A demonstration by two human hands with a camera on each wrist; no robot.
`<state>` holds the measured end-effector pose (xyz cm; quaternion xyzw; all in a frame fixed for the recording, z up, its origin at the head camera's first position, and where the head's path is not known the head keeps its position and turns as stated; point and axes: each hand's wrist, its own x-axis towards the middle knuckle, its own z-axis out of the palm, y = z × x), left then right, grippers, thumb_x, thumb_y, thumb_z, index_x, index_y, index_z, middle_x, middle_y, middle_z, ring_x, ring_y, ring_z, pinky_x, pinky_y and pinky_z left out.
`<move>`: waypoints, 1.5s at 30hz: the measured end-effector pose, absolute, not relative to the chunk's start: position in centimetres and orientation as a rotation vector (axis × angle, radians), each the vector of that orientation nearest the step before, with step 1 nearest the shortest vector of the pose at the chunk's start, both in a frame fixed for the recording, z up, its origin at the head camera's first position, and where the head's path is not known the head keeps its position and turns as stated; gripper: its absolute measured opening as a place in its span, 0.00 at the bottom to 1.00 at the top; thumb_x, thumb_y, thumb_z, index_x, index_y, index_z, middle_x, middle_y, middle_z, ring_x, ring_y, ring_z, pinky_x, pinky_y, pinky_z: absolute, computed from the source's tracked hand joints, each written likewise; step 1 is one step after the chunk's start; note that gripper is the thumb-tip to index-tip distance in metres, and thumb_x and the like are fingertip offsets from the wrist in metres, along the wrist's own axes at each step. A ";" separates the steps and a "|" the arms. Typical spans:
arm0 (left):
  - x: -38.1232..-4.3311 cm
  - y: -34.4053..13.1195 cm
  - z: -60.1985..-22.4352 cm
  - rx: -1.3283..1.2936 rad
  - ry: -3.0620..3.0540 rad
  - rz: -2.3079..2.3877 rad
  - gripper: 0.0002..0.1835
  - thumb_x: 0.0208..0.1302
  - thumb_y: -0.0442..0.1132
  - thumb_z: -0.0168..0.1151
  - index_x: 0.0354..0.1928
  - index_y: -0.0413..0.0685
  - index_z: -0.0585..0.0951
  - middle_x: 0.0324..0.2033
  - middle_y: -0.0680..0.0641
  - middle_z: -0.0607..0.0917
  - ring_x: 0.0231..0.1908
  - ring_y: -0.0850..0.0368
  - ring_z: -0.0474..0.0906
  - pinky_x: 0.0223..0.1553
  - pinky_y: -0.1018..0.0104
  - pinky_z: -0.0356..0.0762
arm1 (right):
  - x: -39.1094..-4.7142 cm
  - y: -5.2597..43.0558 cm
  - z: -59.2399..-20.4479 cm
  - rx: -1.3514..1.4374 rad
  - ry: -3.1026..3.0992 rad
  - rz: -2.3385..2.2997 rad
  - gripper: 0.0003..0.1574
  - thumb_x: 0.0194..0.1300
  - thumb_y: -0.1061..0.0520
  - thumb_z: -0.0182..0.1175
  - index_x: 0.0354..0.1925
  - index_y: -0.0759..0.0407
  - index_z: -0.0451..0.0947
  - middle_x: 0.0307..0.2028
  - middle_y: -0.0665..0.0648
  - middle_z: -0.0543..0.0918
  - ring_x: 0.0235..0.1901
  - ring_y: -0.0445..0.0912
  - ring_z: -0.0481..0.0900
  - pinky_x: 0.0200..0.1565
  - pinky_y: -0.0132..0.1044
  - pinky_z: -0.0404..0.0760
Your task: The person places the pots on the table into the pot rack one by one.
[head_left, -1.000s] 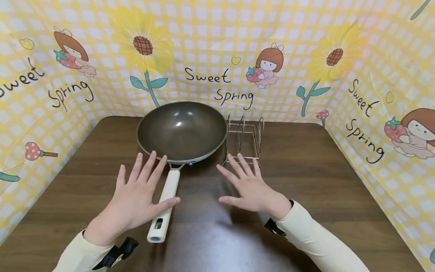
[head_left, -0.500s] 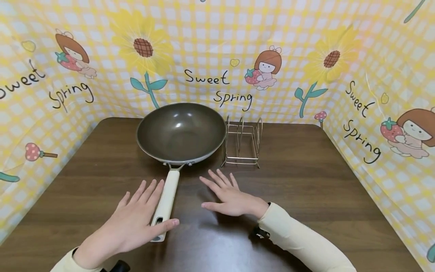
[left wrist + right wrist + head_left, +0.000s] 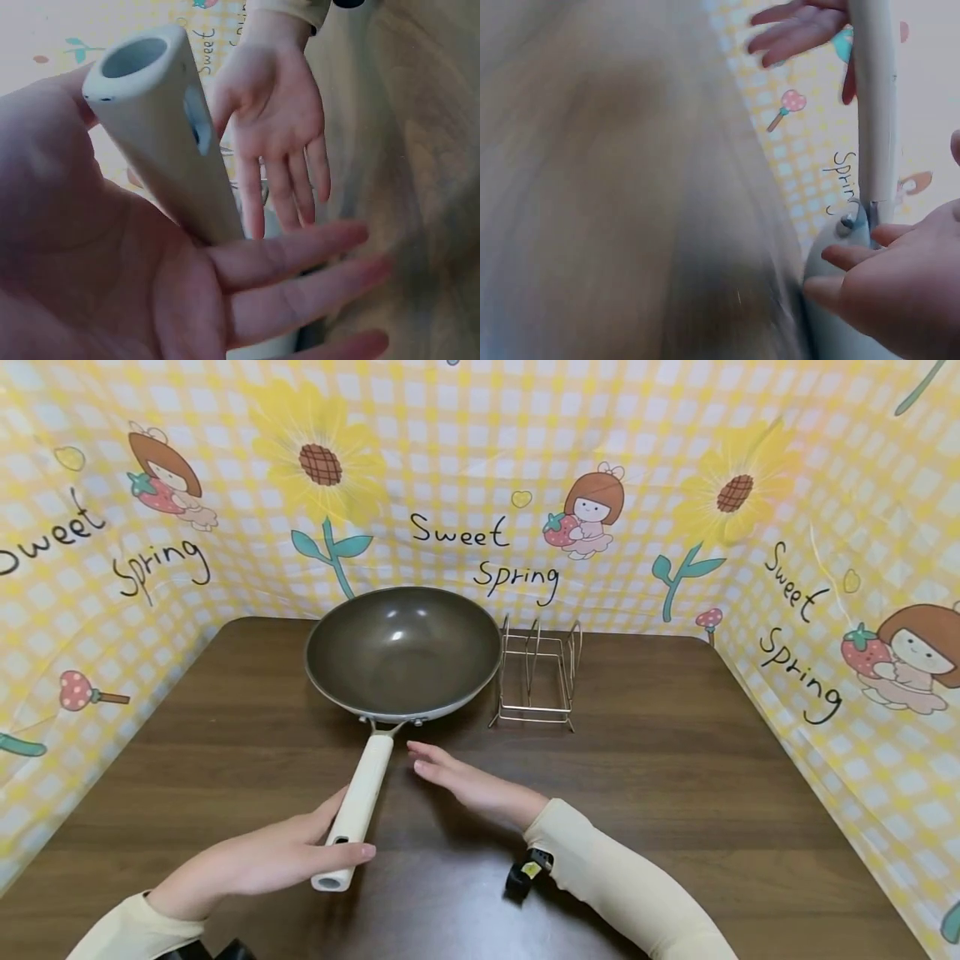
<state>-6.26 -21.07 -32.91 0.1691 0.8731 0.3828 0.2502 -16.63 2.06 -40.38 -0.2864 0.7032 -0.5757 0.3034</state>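
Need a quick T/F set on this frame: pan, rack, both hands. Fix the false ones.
1. The pan is left of the rack in the head view. True.
2. The left hand has its thumb across the handle. True.
3. The handle is black. False: it is off-white.
4. The right hand is wrapped around the handle. False: the right hand is beside it, not curled round it.
5. The handle points away from the person. False: it points toward the person.
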 end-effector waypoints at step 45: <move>-6.3 -19.8 -39.2 0.578 0.489 2.116 0.23 0.68 0.25 0.25 0.61 0.41 0.62 0.49 0.47 0.73 0.49 0.55 0.71 0.56 0.61 0.67 | -16.8 -5.6 -42.5 -0.410 0.539 -2.160 0.16 0.67 0.53 0.39 0.50 0.52 0.68 0.39 0.54 0.79 0.40 0.47 0.80 0.59 0.55 0.61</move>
